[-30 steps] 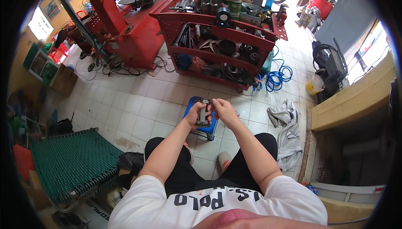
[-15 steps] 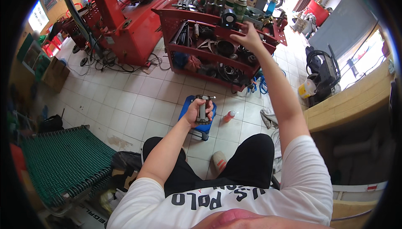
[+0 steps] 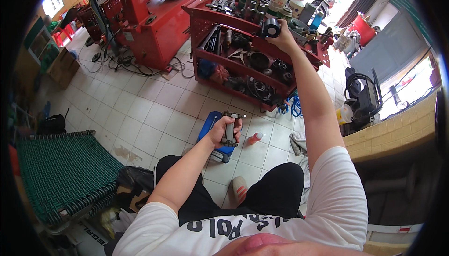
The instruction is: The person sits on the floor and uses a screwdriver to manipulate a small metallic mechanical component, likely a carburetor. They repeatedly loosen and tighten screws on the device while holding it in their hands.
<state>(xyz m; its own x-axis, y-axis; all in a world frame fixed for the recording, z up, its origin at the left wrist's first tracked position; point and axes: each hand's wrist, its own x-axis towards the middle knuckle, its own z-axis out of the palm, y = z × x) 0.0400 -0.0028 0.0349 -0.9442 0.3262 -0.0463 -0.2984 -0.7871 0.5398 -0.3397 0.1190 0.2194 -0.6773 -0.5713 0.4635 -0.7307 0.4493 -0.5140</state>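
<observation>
My left hand (image 3: 225,132) is closed around a grey metal part (image 3: 229,131) shaped like a bicycle pedal, with a thin stub sticking out at its far right end. It is held above a blue low stool (image 3: 211,126) on the floor. Far ahead, my right arm is stretched out to the red tool cart (image 3: 243,28). There my right hand (image 3: 285,38) grips a black cylindrical object (image 3: 270,28) with a round pale-centred end, at the cart's top shelf. Some of its fingers are hidden behind that object.
Bottles (image 3: 279,0) and cans crowd the cart top. A small pinkish bottle (image 3: 255,138) stands on the tiled floor right of the stool. A green woven seat (image 3: 68,176) is at my left. A red machine (image 3: 154,36) and cables lie beyond; a yellow ledge (image 3: 388,129) runs along the right.
My right hand has gone from open above the cart to closed on the black cylindrical object. My left hand still holds the grey metal part. The whole view has shifted slightly.
</observation>
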